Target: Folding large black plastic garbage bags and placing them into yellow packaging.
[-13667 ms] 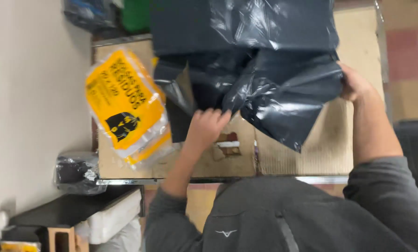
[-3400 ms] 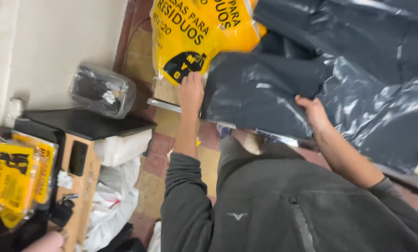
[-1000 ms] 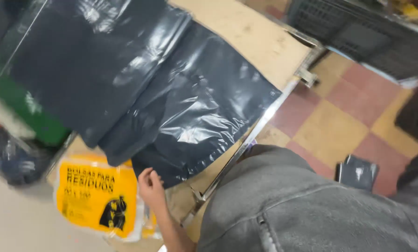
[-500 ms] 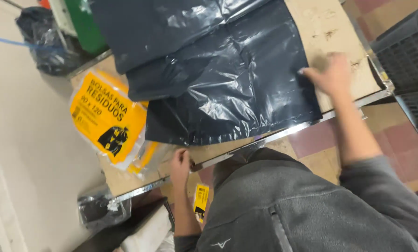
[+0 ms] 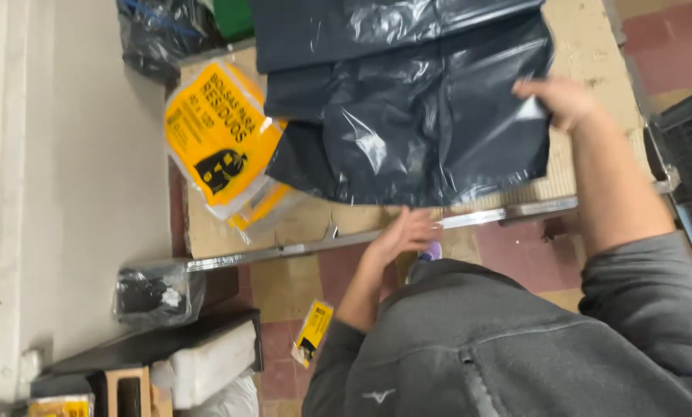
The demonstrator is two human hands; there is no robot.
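Bag: a dark plastic bag (image 5: 415, 131) is spread flat on the worktable (image 5: 593, 46).
Right hand (image 5: 558, 100): fingers together, pressed on its right edge.
Left hand (image 5: 408, 232): fingers loosely spread, laid at its near edge.
Beside: yellow packet (image 5: 215, 139).

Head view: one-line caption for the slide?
Right hand on the edge of a dark plastic bag spread on a wooden table; left hand at the table's near edge, yellow packet alongside.
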